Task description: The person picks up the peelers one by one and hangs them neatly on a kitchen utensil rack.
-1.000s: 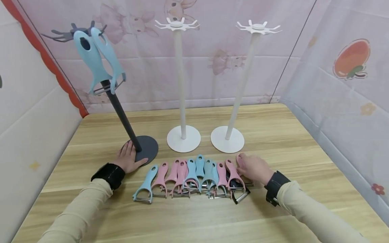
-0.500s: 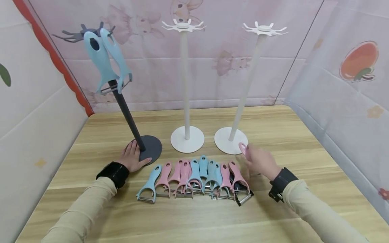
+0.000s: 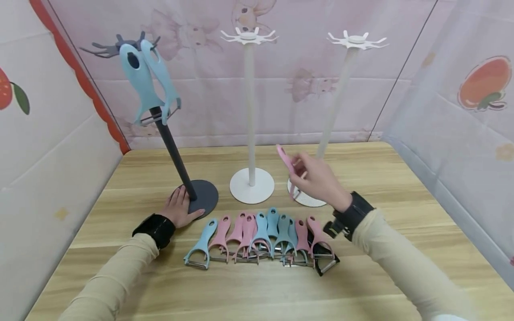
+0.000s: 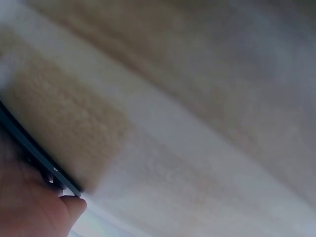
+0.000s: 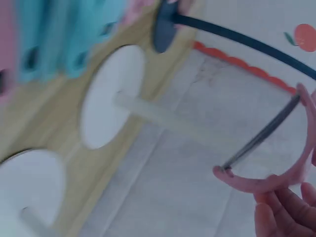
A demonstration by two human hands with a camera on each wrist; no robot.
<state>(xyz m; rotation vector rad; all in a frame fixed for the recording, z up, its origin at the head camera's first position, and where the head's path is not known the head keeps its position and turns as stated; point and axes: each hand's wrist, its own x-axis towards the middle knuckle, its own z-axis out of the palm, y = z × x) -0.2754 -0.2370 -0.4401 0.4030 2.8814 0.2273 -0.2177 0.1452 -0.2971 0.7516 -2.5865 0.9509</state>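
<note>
My right hand [image 3: 319, 177] pinches a pink peeler [image 3: 286, 158] in the air, in front of the right white stand [image 3: 335, 102]; its blade and forked head show in the right wrist view, where the fingers [image 5: 284, 210] grip it near the fork. My left hand [image 3: 179, 208] lies with fingers spread on the round base [image 3: 206, 200] of the dark grey stand [image 3: 172, 149]. Two light blue peelers [image 3: 138, 78] hang from that stand's hooks. A row of pink, blue and black peelers [image 3: 261, 232] lies on the table between the hands.
The middle white stand [image 3: 250, 107] has bare hooks, as does the right one. All three stands are on the wooden table [image 3: 241, 294], with a printed pink cloth wall [image 3: 201, 102] behind it and light cloth walls at both sides.
My right hand has lifted the pink peeler from the right end of the row, up and to the left. My left hand stays on the dark base. The head view has shifted slightly.
</note>
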